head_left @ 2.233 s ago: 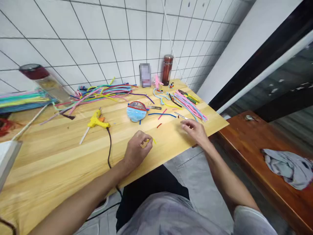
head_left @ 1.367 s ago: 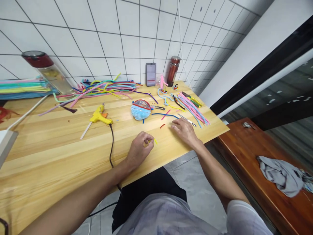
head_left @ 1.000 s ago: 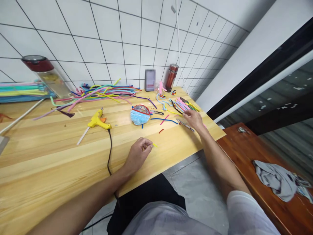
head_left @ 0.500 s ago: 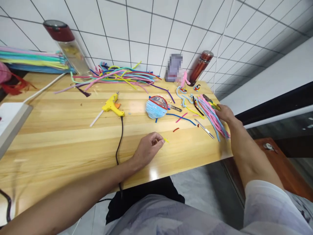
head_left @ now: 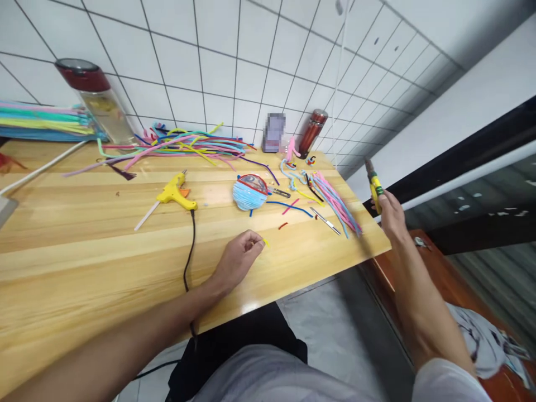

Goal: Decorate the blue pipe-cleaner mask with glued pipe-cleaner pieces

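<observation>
My left hand [head_left: 243, 254] hovers low over the front of the table, thumb and fingertips pinching a short yellow pipe cleaner piece [head_left: 266, 242]. Off the table's right end, my right hand [head_left: 390, 213] grips pliers [head_left: 376, 187] with yellow and green handles, their jaws pointing up. Between the hands, a light-blue wrapped ball [head_left: 249, 196] with a red-rimmed upper part sits on the table. A small red piece [head_left: 283, 226] and a slim metal craft knife [head_left: 325, 221] lie nearer my hands. Pink and blue pipe cleaners [head_left: 337, 201] lie bundled at the right.
A yellow glue gun [head_left: 176, 192] with a black cord rests left of the ball. Loose pipe cleaners [head_left: 184, 146] pile along the tiled wall. A glass bottle [head_left: 98, 109], a phone-like blurred object [head_left: 273, 133] and a red flask [head_left: 312, 134] stand at the back. Snippers [head_left: 280, 192] lie beside the ball.
My right hand has lifted the pliers from beside the pink and blue bundle and carried them right, past the table's end. The left hand keeps its pinch. The view has shifted to the right.
</observation>
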### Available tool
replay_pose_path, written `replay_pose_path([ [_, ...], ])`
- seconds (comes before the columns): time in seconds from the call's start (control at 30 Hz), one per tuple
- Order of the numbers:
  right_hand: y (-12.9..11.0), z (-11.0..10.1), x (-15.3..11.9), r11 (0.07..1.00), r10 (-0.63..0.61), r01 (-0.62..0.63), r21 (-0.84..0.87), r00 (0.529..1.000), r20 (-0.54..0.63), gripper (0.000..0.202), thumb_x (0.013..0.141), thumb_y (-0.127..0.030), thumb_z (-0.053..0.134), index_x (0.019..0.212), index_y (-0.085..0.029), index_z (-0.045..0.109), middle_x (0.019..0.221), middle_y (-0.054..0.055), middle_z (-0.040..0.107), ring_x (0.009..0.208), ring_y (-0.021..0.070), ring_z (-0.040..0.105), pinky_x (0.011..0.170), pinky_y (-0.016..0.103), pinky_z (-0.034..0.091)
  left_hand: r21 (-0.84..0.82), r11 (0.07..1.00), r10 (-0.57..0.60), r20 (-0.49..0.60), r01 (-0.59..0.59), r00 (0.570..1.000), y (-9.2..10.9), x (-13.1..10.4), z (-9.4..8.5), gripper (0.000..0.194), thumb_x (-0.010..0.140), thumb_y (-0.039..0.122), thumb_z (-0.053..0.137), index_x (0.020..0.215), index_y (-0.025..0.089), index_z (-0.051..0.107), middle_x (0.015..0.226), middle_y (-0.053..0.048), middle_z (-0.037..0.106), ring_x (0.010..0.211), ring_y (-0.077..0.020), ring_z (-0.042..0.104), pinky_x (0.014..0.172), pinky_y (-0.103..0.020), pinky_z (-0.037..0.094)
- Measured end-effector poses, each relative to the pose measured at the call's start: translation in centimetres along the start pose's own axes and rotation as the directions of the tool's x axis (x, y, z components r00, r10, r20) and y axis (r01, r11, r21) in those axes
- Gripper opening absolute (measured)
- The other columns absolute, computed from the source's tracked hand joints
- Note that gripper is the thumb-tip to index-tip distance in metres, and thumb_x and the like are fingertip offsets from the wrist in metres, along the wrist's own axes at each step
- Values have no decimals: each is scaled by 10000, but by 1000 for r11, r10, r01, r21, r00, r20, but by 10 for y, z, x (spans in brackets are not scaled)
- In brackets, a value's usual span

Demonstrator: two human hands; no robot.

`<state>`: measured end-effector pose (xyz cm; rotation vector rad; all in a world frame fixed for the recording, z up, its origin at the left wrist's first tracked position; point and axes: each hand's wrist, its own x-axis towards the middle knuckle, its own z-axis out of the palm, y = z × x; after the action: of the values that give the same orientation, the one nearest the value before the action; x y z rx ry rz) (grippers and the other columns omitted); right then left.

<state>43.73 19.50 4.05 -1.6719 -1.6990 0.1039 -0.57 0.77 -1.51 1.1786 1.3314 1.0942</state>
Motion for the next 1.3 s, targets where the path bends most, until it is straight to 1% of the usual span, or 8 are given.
replay_pose_path([
  [0.07,-29,-10,-38,959,50,-59,277,998,39,747,1011,-736,217,1263,-189,657,935,110,723,791,260,729,729,425,618,-16,1000,13,0,-13,1000,6,0,-1,253,833,446,648,814,194,653,683,29,591,622,-130,505,620,-272,403],
  [0.17,-82,-8,-101,769,43,-223,598,953,300,678,1003,-725,330,1263,-206,681,885,82,716,740,254,719,683,420,612,-44,998,42,-5,-42,999,18,-1,-2,279,831,466,662,777,195,621,678,28,578,607,-124,501,605,-267,407],
  [0.33,-149,17,-178,627,58,-488,607,807,588,534,951,-596,506,1196,-180,734,866,108,767,816,284,747,654,398,599,-126,989,83,0,-82,997,41,-5,-6,281,827,472,680,835,199,614,663,38,566,566,-107,471,560,-249,395],
  [0.53,-181,27,-194,667,2,-557,494,665,747,547,905,-618,665,1219,-178,750,1034,145,801,838,271,761,449,259,402,-225,962,145,-49,-153,988,72,-11,-17,212,802,394,655,877,201,611,701,31,604,568,-102,480,566,-246,415],
  [0.7,-188,27,-195,859,-79,-281,429,754,652,506,947,-616,680,1232,-207,760,1232,139,780,1058,307,745,805,415,628,-240,943,213,-92,-230,973,91,-17,-28,149,833,343,632,827,196,606,709,27,600,600,-104,498,601,-250,424],
  [0.83,-189,34,-198,943,-241,95,318,855,460,448,1008,-492,638,1400,-280,684,1409,119,711,1299,330,670,1131,544,528,-222,944,228,-96,-244,969,97,-22,-31,146,862,334,626,805,201,609,644,42,544,585,-108,488,586,-251,410],
  [0.97,-190,48,-204,916,-399,368,159,875,273,619,1039,-361,575,1640,-341,430,1476,122,650,1374,325,633,1142,568,538,-264,924,277,-38,-277,960,96,-26,-28,132,865,314,644,803,203,609,712,17,627,659,-123,579,647,-252,484],
  [1.3,-202,66,-208,874,-479,482,-59,876,65,789,1031,-275,542,1729,-366,185,1520,159,571,1403,372,579,1131,627,526,-225,928,306,8,-296,952,81,-28,-15,139,856,123,622,927,182,726,854,-29,771,786,-158,717,766,-278,569],
])
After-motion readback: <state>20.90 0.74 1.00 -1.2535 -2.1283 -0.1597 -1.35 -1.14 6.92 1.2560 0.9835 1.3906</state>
